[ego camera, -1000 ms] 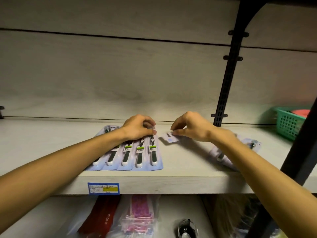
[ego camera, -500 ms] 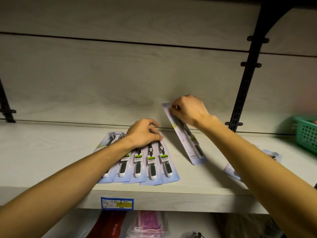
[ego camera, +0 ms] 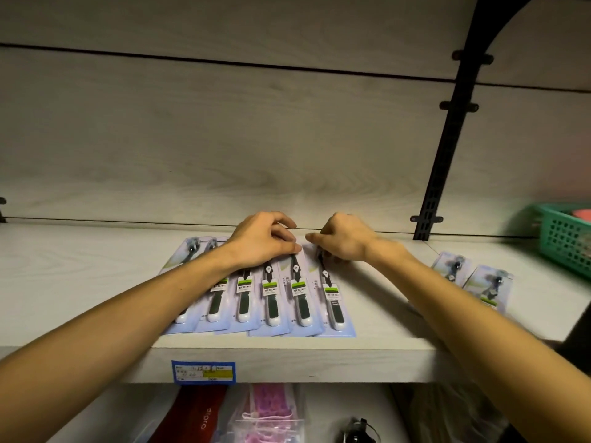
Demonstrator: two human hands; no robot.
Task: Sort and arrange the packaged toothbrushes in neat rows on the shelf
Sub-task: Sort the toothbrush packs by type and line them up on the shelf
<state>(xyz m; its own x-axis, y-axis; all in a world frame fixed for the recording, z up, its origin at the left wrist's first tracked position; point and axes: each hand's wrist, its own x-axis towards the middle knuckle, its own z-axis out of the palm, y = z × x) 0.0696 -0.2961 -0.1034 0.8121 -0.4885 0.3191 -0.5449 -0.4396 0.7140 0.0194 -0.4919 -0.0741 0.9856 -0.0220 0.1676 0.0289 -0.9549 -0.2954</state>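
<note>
We see a row of packaged toothbrushes (ego camera: 271,298) lying flat on the pale wood shelf (ego camera: 80,282), six packs side by side and slightly overlapping, handles toward the front edge, heads toward the back wall. Each pack is light blue with a dark brush and a green label band.

Left hand (ego camera: 262,241) rests on the top ends of the middle packs, fingers curled down and pressing the packaging — we can't tell whether it really pinches a pack or just holds it flat. Right hand (ego camera: 343,239) sits on the top end of the rightmost pack (ego camera: 332,302), fingers curled round its upper edge, gripping it; this pack lies flat and touches the neighbour on its left. The two hands are near each other, almost meeting at the fingertips.

Well apart to the right, two more toothbrush packs (ego camera: 473,282) lie on the same shelf, angled and out of line with the row. Further right, a green plastic basket (ego camera: 566,238) stands at the frame edge, something pinkish-red inside — too blurred to name. A black slotted bracket (ego camera: 447,148) runs up the back wall. A blue and yellow price tag (ego camera: 203,372) is stuck on the shelf's front edge, under the row. Below, we see a red packet (ego camera: 195,417) and a clear bag with pink items (ego camera: 268,414).
</note>
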